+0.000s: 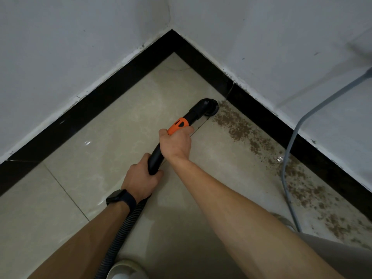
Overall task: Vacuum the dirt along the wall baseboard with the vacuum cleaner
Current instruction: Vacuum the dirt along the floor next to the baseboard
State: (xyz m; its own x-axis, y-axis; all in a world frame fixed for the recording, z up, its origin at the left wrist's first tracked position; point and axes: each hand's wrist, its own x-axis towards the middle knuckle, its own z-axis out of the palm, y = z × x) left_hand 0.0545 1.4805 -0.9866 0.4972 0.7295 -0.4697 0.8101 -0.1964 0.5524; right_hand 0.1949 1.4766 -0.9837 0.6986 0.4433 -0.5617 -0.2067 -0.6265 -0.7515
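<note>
A black vacuum wand (156, 158) with an orange collar (178, 125) reaches toward the right wall. Its black nozzle (209, 106) sits on the beige tile floor beside the black baseboard (261, 109). Brown dirt (239, 127) lies in a band along that baseboard, starting just right of the nozzle and running toward the lower right. My right hand (177, 143) grips the wand just below the orange collar. My left hand (141, 180), with a dark watch on the wrist, grips the wand's lower end where the ribbed hose (122, 234) begins.
Two white walls meet in a corner (171, 31) at the top. A grey cable (289, 146) hangs down the right wall and runs across the dirty floor. More dirt (308, 196) lies around it. A white shoe (124, 268) shows at the bottom edge.
</note>
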